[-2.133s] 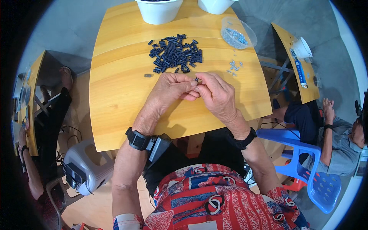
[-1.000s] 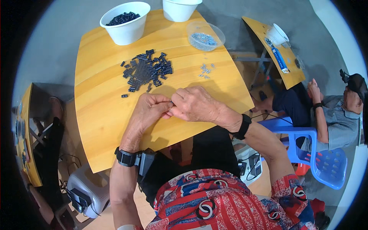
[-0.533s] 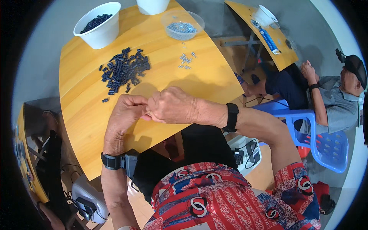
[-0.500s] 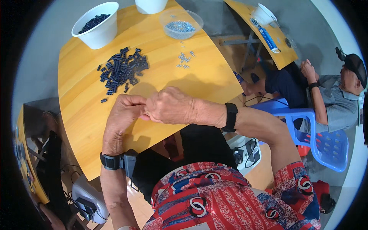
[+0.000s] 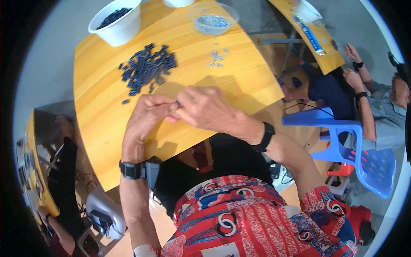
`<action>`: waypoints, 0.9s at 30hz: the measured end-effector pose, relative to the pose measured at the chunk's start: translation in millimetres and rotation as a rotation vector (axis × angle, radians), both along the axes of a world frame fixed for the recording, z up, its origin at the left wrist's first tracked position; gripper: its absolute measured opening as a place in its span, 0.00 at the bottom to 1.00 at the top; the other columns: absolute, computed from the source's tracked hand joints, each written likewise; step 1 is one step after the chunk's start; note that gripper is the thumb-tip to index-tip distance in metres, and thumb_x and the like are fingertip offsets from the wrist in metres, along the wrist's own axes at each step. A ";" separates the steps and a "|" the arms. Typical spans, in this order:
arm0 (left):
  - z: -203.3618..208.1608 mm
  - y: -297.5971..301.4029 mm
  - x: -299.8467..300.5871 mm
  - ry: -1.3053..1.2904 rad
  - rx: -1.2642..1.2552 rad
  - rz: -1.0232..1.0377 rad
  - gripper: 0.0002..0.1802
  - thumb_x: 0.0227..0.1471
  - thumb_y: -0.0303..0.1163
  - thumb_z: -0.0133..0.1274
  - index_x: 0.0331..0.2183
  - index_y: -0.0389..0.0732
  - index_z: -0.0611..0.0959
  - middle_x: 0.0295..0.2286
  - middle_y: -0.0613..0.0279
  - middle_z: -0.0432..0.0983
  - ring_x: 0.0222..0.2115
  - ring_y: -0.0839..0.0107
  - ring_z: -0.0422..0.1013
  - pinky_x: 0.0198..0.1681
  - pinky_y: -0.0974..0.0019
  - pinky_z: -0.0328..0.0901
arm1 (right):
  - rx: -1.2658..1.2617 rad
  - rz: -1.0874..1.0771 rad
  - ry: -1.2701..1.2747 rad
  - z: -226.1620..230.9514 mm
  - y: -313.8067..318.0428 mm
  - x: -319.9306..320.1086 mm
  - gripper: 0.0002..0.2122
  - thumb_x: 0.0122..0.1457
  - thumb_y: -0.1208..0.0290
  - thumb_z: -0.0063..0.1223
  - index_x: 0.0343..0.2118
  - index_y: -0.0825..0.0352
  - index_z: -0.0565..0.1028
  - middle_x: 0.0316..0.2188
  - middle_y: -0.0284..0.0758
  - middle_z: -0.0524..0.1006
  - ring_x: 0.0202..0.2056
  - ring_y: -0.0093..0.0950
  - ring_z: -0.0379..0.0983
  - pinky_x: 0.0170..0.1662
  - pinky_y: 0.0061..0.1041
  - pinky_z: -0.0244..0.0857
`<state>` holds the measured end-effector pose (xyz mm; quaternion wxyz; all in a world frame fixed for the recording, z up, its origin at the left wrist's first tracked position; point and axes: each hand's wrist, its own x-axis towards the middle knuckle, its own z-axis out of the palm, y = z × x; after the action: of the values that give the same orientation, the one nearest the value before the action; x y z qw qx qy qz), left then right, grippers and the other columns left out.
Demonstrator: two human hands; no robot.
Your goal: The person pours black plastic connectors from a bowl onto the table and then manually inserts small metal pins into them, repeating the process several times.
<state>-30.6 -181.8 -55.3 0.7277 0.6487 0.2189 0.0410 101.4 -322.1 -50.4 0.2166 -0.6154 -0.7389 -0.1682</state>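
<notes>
One small dark plastic piece [image 5: 177, 103], mostly hidden, is clamped between the fingertips of left hand [image 5: 148, 113] and right hand [image 5: 205, 108] above the wood-grain table [image 5: 102, 137]; we judge it light and stiff, best pinched by its ends.

A co-worker [image 5: 383, 107] in a grey shirt [image 5: 387, 124] and dark shorts [image 5: 329, 90] sits at right, arms bent, a black band [image 5: 361, 95] on each wrist, near a blue plastic chair [image 5: 379, 169] with a seat pierced by holes. Close by, a wooden side bench [image 5: 333, 63] bears a white tub [image 5: 307, 12] and a long blue package [image 5: 311, 38]. At far left, another person's forearm [image 5: 61, 234] meets the edge of a cluttered bench [image 5: 45, 184], near a pale grey stool [image 5: 97, 200] with a black box [image 5: 99, 219] beside it.
</notes>
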 end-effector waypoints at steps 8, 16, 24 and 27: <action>-1.8 -0.1 3.4 -0.020 -0.026 -0.025 0.09 0.50 0.28 0.55 0.32 0.31 0.82 0.26 0.60 0.79 0.25 0.75 0.74 0.31 0.73 0.69 | 0.068 -0.099 0.269 -0.8 -1.2 -9.8 0.11 0.50 0.67 0.56 0.22 0.67 0.67 0.21 0.33 0.66 0.23 0.28 0.69 0.22 0.26 0.65; -2.3 -0.4 -1.8 -0.072 -0.021 0.092 0.11 0.52 0.32 0.55 0.33 0.34 0.82 0.25 0.59 0.78 0.24 0.74 0.74 0.29 0.73 0.69 | 0.216 -0.283 0.844 12.0 -43.7 20.9 0.05 0.53 0.78 0.51 0.33 0.68 0.73 0.26 0.34 0.72 0.25 0.23 0.71 0.28 0.19 0.66; -6.4 38.7 -18.6 -0.453 0.030 0.648 0.11 0.54 0.31 0.53 0.35 0.34 0.81 0.24 0.63 0.77 0.21 0.79 0.71 0.23 0.78 0.64 | 0.192 -0.773 0.907 11.0 -128.1 172.5 0.13 0.53 0.78 0.50 0.43 0.68 0.74 0.27 0.35 0.76 0.27 0.20 0.72 0.32 0.19 0.67; -9.9 48.3 -18.7 -0.532 0.003 0.763 0.12 0.55 0.32 0.52 0.37 0.34 0.80 0.24 0.64 0.76 0.21 0.80 0.69 0.22 0.79 0.62 | 0.085 -0.868 0.626 -27.0 -138.6 223.6 0.13 0.52 0.74 0.52 0.42 0.68 0.74 0.30 0.42 0.78 0.31 0.30 0.76 0.36 0.25 0.68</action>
<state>-49.3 -133.4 -65.2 0.6904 0.4899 0.2478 0.4711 325.1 -460.7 -77.4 0.3617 -0.8758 -0.3093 -0.0806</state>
